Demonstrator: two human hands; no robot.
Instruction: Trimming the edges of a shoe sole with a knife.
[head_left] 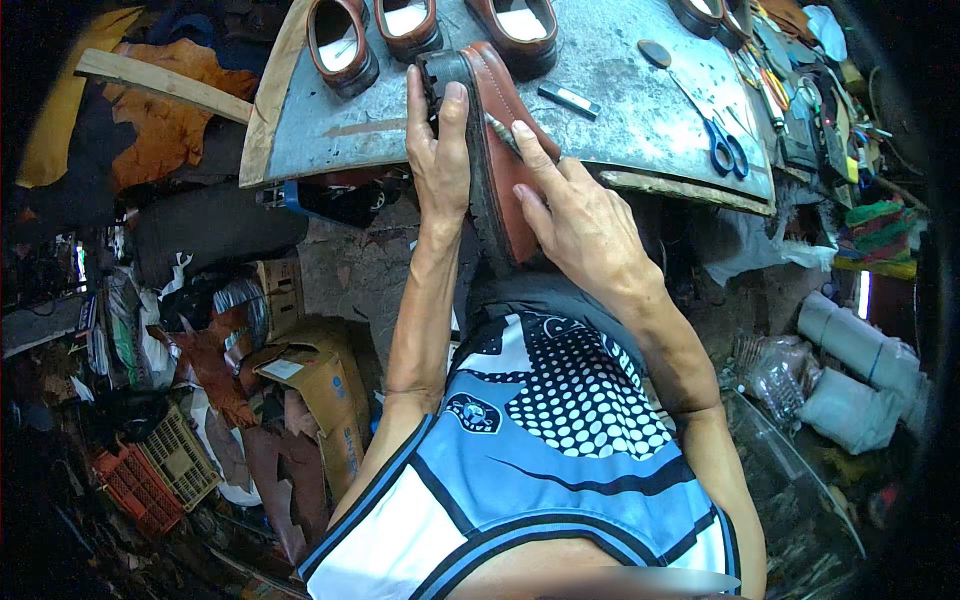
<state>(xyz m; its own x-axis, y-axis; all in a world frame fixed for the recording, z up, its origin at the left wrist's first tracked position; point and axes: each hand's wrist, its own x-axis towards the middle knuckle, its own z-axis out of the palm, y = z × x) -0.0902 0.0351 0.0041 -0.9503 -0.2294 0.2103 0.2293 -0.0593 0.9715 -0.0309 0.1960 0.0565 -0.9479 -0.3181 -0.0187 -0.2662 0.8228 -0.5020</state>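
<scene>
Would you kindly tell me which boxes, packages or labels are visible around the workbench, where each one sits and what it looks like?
Brown cardboard box: on the floor at lower left, crumpled, with a pale label on top and blue print on its side.
Second brown cardboard box: just above it, against the wall, partly hidden.
Orange plastic crate: lower left floor, lattice-sided.
Beige plastic crate: beside the orange one, lattice-sided.
No screens or signs show.

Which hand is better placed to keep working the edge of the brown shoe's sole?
Probably the right hand: it pinches a thin metal tool against the side of the brown shoe. The left hand grips the shoe's heel end, steadying it against the worktable.
</scene>
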